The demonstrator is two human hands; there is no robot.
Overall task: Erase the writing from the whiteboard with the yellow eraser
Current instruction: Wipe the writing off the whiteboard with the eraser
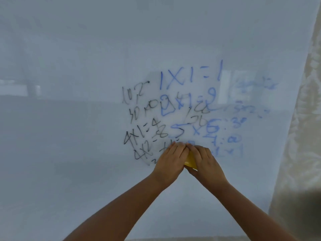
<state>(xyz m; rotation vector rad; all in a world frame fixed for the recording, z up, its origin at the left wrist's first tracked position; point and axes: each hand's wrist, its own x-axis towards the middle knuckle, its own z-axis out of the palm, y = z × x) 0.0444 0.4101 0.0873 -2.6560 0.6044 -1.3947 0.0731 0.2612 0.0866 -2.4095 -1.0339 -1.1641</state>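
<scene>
The whiteboard point(86, 136) fills the view. Black and blue number writing point(175, 108) covers its middle right, with "1X1=1" in blue at the top and smeared blue marks to the right. My left hand point(171, 159) and my right hand point(205, 162) press side by side against the board at the lower edge of the writing. Between them shows a sliver of the yellow eraser point(190, 160), mostly hidden under the palms. Both hands hold it flat to the board, fingertips pointing up.
A pale patterned curtain point(302, 136) hangs along the board's right edge. The board's left and upper parts bear no writing and reflect the room faintly. A strip of floor or ledge shows at the bottom edge.
</scene>
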